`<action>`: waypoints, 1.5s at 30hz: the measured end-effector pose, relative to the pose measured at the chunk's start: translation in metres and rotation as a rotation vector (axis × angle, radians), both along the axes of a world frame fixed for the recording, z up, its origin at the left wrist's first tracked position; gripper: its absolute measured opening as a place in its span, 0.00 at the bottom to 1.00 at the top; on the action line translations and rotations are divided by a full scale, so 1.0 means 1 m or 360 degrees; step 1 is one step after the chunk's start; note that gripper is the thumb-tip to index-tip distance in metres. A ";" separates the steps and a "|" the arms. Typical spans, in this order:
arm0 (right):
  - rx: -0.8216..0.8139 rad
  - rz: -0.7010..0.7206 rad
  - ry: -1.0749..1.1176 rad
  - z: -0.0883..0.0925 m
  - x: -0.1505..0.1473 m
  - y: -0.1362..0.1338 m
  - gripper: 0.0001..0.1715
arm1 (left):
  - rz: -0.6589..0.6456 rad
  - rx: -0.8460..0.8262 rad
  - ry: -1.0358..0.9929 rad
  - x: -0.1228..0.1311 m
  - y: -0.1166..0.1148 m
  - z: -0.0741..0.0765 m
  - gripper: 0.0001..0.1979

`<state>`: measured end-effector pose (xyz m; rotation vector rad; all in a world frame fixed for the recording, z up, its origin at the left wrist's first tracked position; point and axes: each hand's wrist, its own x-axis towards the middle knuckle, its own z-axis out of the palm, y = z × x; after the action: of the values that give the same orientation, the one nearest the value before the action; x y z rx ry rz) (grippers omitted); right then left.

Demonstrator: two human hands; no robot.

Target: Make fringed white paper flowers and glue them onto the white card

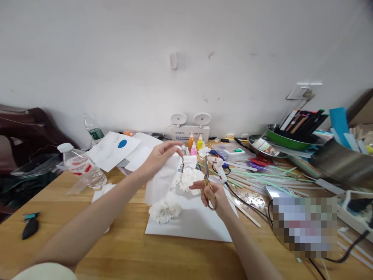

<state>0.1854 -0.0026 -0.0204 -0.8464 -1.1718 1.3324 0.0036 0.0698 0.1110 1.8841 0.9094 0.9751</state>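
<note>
White tissue (161, 179) hangs pinched in the left hand (159, 156); the right hand (210, 191) grips gold scissors (207, 179), blades upright, beside paper flowers (164, 210).

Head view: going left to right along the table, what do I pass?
Black clip → water bottle → left hand holding tissue → right hand with scissors → glue gun → green pan.

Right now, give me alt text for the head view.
The left hand holds up a white tissue sheet while the right hand holds gold scissors, blades upward. Below lie white paper flowers on a white sheet on a cluttered wooden table.
</note>
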 end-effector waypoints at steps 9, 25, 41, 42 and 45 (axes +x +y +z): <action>-0.0117 -0.0157 -0.0085 -0.004 -0.008 -0.005 0.19 | -0.0046 -0.0318 -0.0146 0.045 -0.032 -0.046 0.15; -0.0212 -0.0486 0.0052 0.002 0.004 0.000 0.17 | -0.0469 -0.1005 -0.0925 0.021 -0.127 -0.101 0.30; -0.0081 -0.0602 0.0361 0.004 0.014 0.004 0.13 | 0.0456 -0.1479 -0.1628 0.061 -0.117 -0.093 0.14; -0.0024 -0.0595 0.0401 0.007 0.014 0.004 0.14 | 0.0452 -0.1431 -0.1683 0.060 -0.111 -0.087 0.13; 0.0084 -0.0536 0.0418 0.012 0.011 0.002 0.17 | 0.0416 -0.1230 -0.1861 0.059 -0.091 -0.071 0.12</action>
<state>0.1968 -0.0005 -0.0086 -0.7653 -0.8146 1.0916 0.0630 -0.0215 0.0396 0.3778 0.6235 1.3567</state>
